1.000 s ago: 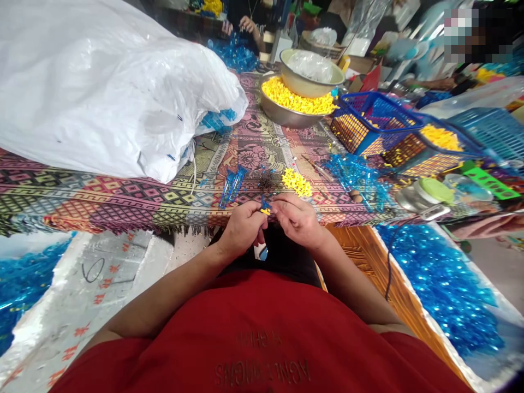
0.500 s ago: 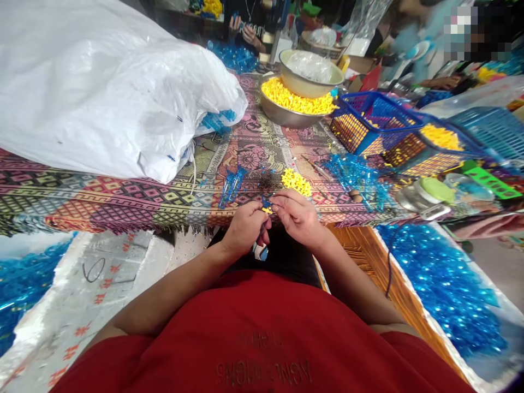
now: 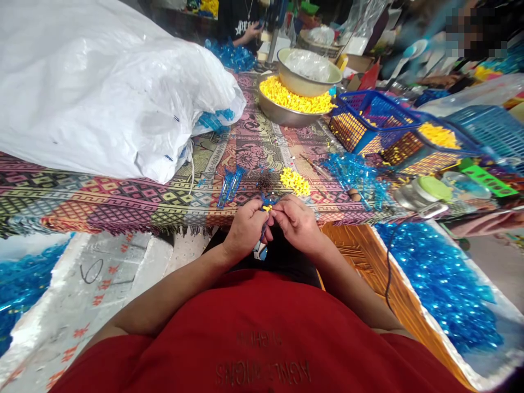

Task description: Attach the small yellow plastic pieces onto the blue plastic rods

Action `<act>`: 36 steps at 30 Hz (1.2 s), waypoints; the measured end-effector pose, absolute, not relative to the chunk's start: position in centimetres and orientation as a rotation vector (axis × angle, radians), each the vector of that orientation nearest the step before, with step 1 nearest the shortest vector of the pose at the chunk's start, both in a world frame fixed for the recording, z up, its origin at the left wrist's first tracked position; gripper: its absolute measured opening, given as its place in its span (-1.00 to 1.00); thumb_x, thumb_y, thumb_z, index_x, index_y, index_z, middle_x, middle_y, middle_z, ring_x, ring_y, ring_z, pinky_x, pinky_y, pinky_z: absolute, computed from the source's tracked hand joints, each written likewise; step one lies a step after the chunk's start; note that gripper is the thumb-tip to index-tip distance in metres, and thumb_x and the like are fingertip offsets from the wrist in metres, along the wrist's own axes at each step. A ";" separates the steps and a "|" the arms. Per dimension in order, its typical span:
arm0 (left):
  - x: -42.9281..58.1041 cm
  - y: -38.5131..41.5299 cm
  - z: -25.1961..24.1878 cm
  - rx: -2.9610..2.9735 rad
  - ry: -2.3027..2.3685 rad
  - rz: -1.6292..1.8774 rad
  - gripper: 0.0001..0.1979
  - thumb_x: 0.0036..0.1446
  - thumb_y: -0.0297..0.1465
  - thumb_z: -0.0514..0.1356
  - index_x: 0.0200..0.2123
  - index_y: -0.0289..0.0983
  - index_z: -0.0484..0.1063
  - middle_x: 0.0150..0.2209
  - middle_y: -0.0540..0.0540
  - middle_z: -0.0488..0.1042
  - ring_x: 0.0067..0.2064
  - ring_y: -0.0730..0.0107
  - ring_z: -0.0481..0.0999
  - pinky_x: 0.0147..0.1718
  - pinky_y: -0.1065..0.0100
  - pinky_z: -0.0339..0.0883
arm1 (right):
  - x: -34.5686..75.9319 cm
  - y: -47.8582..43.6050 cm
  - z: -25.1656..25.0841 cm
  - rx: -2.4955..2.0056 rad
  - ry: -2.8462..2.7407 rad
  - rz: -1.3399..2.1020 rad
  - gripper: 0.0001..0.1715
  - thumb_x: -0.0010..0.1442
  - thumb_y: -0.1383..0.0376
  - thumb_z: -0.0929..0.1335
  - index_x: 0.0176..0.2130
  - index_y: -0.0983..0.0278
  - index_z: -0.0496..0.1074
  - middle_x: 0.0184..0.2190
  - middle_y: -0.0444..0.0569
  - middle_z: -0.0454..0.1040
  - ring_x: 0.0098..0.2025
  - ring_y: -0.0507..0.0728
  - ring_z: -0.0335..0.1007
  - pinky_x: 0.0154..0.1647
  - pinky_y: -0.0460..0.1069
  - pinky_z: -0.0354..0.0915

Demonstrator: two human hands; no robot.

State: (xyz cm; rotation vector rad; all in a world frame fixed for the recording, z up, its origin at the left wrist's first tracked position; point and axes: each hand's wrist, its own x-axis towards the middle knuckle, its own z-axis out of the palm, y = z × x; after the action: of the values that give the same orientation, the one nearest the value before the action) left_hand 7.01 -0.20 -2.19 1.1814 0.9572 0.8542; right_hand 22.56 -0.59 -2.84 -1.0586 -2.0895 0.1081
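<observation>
In front of my lap, my left hand (image 3: 246,228) is closed around a clear blue plastic piece (image 3: 268,200) that shows above its fingers. A small yellow plastic piece (image 3: 267,208) sits against it between my two hands. My right hand (image 3: 298,221) is closed in a pinch right beside the yellow piece; what its fingertips grip is too small to make out. Just beyond the hands lie a heap of small yellow pieces (image 3: 295,182), a scatter of tiny dark bits (image 3: 267,179) and several blue plastic strips (image 3: 231,186).
A big white sack (image 3: 123,93) covers the left of the patterned cloth (image 3: 254,155). Farther off stand a metal bowl (image 3: 282,115) of yellow pieces and a blue basket (image 3: 362,136). Boxes of blue pieces (image 3: 438,284) flank me. A co-worker's hand (image 3: 250,34) shows behind.
My right fingertips have closed in nearer the yellow piece, and that piece has turned slightly between my hands. In the background, the co-worker's hands have shifted.
</observation>
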 end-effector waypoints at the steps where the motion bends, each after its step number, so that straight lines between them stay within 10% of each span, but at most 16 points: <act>1: 7.1 -0.2 -2.1 1.181 0.974 0.850 -0.91 0.01 -0.44 0.01 -0.47 -0.26 0.28 -0.72 0.07 0.33 -0.69 0.49 0.33 -0.69 0.49 0.20 | 22.5 -0.6 -2.8 -1.075 -2.093 0.110 -0.83 0.28 0.34 0.24 -0.38 0.23 0.33 -0.45 -0.04 0.36 -0.35 0.10 0.31 -0.32 0.00 0.31; 15: 7.5 -0.3 -2.8 1.175 0.911 0.828 -0.88 0.06 -0.42 -0.01 -0.46 -0.27 0.28 -0.69 0.03 0.37 -0.68 0.47 0.34 -0.69 0.48 0.19 | 23.3 -0.9 -2.8 -1.087 -2.089 0.193 -0.80 0.27 0.36 0.25 -0.40 0.26 0.36 -0.46 -0.06 0.37 -0.36 0.07 0.28 -0.32 -0.02 0.26; 25: 7.6 -0.3 -2.4 1.149 0.860 0.812 -0.89 0.05 -0.43 0.01 -0.44 -0.29 0.29 -0.68 0.01 0.38 -0.67 0.47 0.36 -0.67 0.47 0.22 | 23.9 -0.7 -2.7 -1.045 -2.083 0.101 -0.72 0.23 0.34 0.30 -0.04 0.21 0.43 -0.27 0.02 0.41 -0.23 0.12 0.38 -0.28 0.01 0.38; 36: 7.6 0.0 -3.1 1.123 0.804 0.849 -0.88 0.10 -0.37 0.02 -0.41 -0.28 0.29 -0.65 0.04 0.37 -0.66 0.44 0.39 -0.67 0.44 0.28 | 23.7 -0.7 -2.8 -1.091 -2.045 0.086 -0.86 0.25 0.33 0.29 -0.19 0.24 0.43 -0.37 -0.02 0.44 -0.29 0.10 0.40 -0.27 0.00 0.37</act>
State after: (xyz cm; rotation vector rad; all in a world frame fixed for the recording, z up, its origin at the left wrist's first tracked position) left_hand 7.60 -0.02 -3.09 1.1233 0.8040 0.8486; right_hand 23.70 -0.65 -2.84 -1.0906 -2.0450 0.0862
